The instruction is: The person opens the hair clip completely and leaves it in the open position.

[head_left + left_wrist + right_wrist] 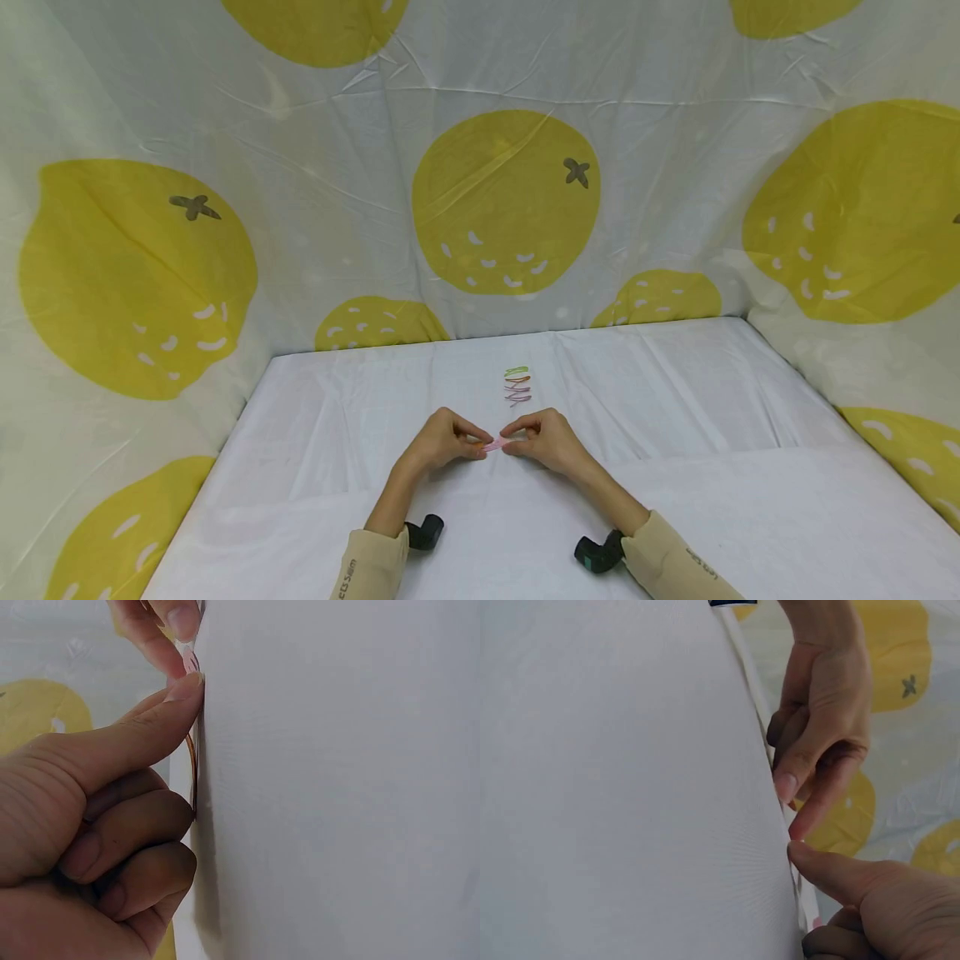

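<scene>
Low above the white table, my left hand (442,439) and right hand (550,439) face each other with fingertips close together. Between them is a small, thin pink strand-like piece (496,445), pinched at its left end by my left thumb and forefinger and at its right end by my right ones. In the left wrist view, a thin orange-brown strand (193,761) hangs below my left thumb; its far end is hidden. Just beyond my hands, several thin coloured loops (517,389), green, orange-red and pinkish-purple, lie crossed in a column. Their exact kind is too small to tell.
A white cloth (720,500) with shallow creases covers the table. Behind and beside it hang white curtains (300,208) printed with large yellow fruit. Black wrist-worn devices (597,553) sit by both sleeve cuffs.
</scene>
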`<state>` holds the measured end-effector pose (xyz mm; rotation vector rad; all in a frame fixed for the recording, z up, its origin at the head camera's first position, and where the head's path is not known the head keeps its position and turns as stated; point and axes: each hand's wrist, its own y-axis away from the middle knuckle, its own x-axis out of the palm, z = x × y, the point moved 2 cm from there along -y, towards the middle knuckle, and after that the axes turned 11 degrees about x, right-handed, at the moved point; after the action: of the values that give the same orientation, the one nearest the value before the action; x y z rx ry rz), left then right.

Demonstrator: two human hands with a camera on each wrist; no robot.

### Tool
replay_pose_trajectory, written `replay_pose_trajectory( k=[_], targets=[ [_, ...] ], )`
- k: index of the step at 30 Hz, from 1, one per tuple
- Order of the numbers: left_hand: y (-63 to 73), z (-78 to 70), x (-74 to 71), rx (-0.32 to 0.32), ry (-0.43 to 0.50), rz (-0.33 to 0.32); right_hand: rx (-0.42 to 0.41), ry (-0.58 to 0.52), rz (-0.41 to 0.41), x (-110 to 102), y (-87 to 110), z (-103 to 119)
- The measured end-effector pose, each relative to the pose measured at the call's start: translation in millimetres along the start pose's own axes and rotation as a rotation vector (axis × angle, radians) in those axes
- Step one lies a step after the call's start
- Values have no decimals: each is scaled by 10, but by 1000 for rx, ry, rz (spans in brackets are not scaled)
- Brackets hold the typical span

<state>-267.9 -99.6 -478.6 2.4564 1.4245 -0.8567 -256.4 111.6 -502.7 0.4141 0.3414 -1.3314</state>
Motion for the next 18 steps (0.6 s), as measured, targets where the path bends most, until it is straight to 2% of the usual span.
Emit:
replay_pose_trajectory(
  k=[8,18],
  targets=[
    [-10,12,1,-2,-16,-20,-33,63,-45,39,11,23],
    [-7,27,-14,-14,-8,-62,13,-8,-43,-17,25,-15]
  ],
)
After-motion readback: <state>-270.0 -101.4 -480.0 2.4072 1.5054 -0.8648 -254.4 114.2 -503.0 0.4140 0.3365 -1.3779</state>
